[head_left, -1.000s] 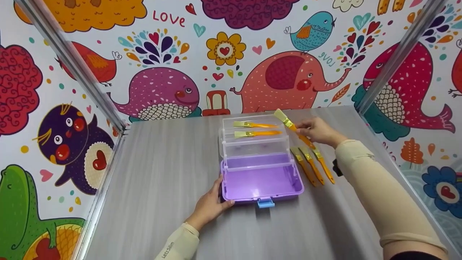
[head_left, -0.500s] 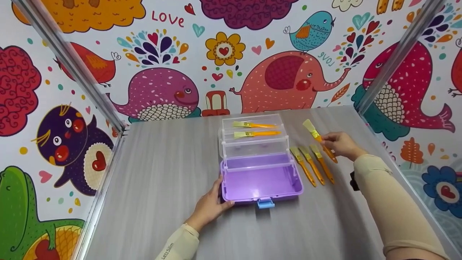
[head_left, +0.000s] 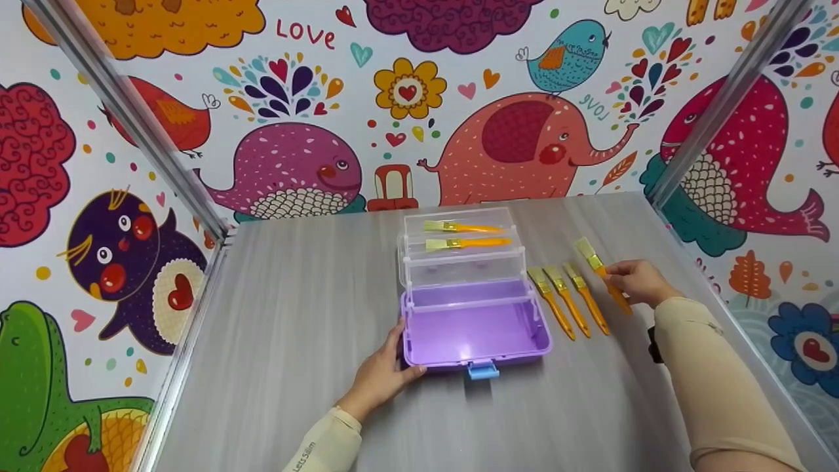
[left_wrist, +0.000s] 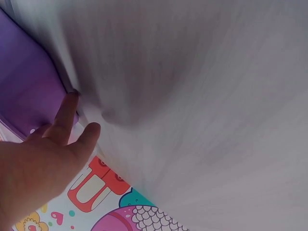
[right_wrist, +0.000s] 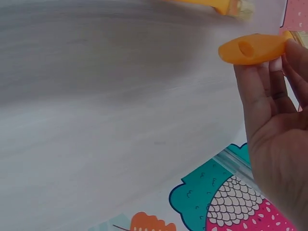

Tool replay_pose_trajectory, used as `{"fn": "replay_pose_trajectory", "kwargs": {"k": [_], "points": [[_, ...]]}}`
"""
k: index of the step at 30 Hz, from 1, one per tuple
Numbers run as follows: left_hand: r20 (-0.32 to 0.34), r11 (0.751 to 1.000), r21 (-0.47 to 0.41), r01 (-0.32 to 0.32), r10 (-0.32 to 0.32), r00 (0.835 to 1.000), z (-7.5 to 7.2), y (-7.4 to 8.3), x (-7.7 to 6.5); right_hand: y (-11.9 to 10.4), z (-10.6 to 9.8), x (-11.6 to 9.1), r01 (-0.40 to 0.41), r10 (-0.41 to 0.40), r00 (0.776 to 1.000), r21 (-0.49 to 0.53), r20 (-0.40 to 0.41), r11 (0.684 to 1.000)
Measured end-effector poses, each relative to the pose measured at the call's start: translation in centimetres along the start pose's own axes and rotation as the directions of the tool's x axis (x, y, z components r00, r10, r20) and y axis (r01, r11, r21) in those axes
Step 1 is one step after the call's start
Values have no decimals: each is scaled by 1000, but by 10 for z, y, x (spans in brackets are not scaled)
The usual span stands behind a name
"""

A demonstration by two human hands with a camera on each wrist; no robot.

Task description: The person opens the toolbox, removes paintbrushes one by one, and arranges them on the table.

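My right hand (head_left: 636,282) pinches the orange handle of a flat paintbrush (head_left: 595,262), its pale bristles pointing to the back left. In the right wrist view, thumb and fingers grip this handle (right_wrist: 252,49). Left of it, paintbrushes (head_left: 591,303) lie side by side on the grey table. A purple storage box (head_left: 472,334) stands open, its clear trays (head_left: 467,269) stepped up behind it. Two more paintbrushes (head_left: 482,243) lie across the upper trays. My left hand (head_left: 383,373) rests at the box's front left corner, fairly straight fingers (left_wrist: 62,118) against its side wall.
A pale blue latch (head_left: 483,370) hangs at the front of the box. The grey tabletop (head_left: 295,314) spreads to the left and in front. Printed cartoon panels (head_left: 406,164) in metal frames enclose the back and sides.
My right hand has carried the paintbrush right and toward me, from beside the trays to the right of the row of brushes. The left hand and box stay put.
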State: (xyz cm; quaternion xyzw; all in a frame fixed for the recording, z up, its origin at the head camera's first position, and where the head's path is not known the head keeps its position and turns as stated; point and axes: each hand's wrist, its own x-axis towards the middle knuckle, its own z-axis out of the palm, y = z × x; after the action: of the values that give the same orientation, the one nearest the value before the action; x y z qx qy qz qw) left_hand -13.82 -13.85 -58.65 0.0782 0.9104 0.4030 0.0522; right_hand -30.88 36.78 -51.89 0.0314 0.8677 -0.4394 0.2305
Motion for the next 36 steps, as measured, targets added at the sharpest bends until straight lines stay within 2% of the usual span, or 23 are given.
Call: {"fn": "replay_pose_trajectory", "kwargs": {"k": [9, 15, 23, 30, 36], "points": [[1, 1000, 0, 3, -3, 1000, 1, 0, 0, 17, 4, 12, -75, 75, 997, -30, -21, 997], [-3, 1000, 11, 0, 0, 1000, 1, 1, -1, 20, 7, 13, -157, 154, 986, -42, -57, 987], [-6, 999, 35, 15, -14, 1000, 0, 2, 0, 19, 14, 13, -196, 193, 979, -52, -62, 979], [-10, 999, 39, 9, -9, 1000, 0, 2, 1, 24, 19, 18, -176, 163, 982, -144, -98, 974], [-10, 999, 32, 18, -18, 1000, 0, 3, 1, 27, 18, 18, -231, 224, 972, -101, -75, 968]]}}
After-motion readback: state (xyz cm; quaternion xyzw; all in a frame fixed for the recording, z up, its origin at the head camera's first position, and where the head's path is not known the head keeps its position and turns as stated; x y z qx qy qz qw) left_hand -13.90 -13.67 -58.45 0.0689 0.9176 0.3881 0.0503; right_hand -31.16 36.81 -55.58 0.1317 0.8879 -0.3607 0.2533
